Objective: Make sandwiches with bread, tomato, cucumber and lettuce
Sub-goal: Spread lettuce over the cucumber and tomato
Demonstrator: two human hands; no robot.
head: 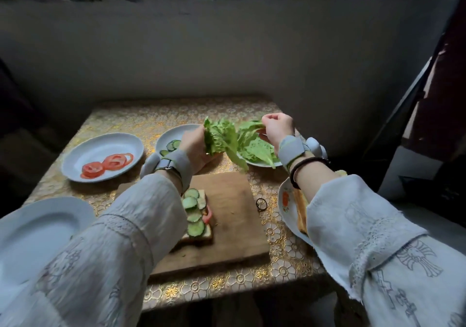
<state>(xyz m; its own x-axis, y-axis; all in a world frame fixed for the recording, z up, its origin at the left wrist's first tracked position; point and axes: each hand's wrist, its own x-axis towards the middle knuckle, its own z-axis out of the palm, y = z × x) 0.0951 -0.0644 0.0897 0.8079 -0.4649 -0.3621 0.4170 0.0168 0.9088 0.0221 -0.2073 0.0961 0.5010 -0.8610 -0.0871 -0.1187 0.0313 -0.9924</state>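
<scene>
Centred on the table, the cutting board (227, 215) bears our open sandwich (196, 219), cucumber-topped, at its left side. Beyond the board's far edge, our left hand (195, 147) grips a lettuce leaf (218, 137) hanging long-axis downward; our right hand (276, 131) pinches another leaf (248, 133) above the lettuce plate (262, 164). We judge the left hand nearer the sandwich.

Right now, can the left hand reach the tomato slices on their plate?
Probably not yet: the left hand grips a lettuce leaf. The way to the tomato slices looks free.
</scene>
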